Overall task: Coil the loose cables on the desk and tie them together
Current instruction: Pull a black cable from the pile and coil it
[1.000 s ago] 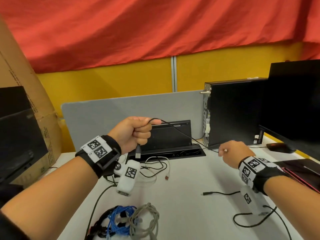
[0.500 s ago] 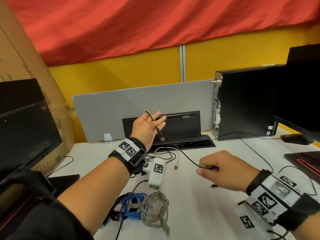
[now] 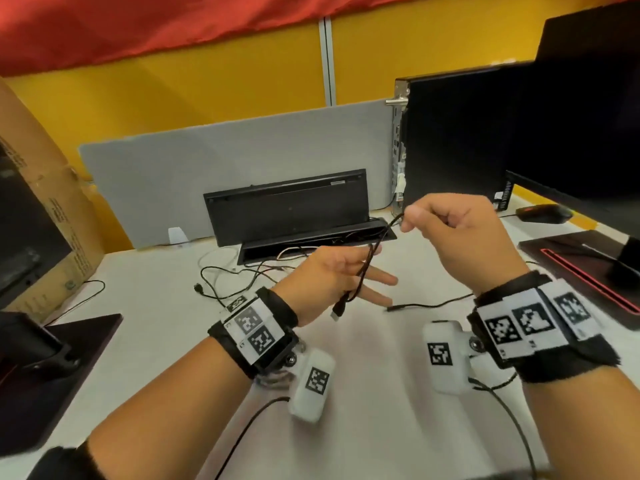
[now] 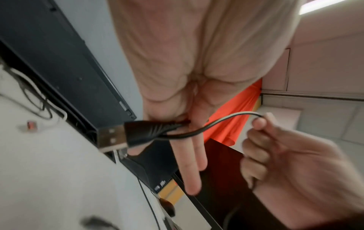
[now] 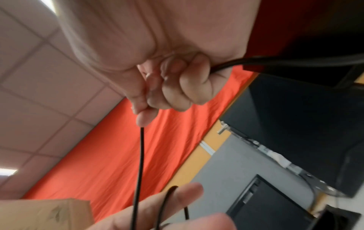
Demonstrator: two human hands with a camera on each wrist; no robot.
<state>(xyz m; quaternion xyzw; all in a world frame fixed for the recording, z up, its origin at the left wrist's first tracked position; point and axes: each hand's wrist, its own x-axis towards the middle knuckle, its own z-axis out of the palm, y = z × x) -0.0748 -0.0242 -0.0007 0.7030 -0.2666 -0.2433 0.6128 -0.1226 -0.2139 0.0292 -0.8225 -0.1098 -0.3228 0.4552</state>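
Observation:
A thin black USB cable [image 3: 363,278] loops over my left hand [image 3: 332,275], passing through the fork between thumb and forefinger; the other fingers [image 4: 194,163] lie straight. Its USB plug [image 3: 337,310] hangs below the palm and shows close up in the left wrist view as the plug [image 4: 122,137]. My right hand [image 3: 460,237], raised just right of the left, pinches the same cable [image 5: 140,155] between thumb and forefinger, the remaining fingers curled. The cable's far end [image 3: 393,308] lies on the white desk [image 3: 363,427].
A tangle of thin black and white cables [image 3: 239,271] lies by the open black cable box [image 3: 304,216]. Behind stands a grey divider [image 3: 225,168]. A PC tower [image 3: 457,133], a monitor and a mouse [image 3: 543,213] stand right; a cardboard box [image 3: 45,216] left.
My right hand rose from the desk to the left hand's height, drawing the cable up. The left hand dropped and turned its fingers rightward. The camera tilted down.

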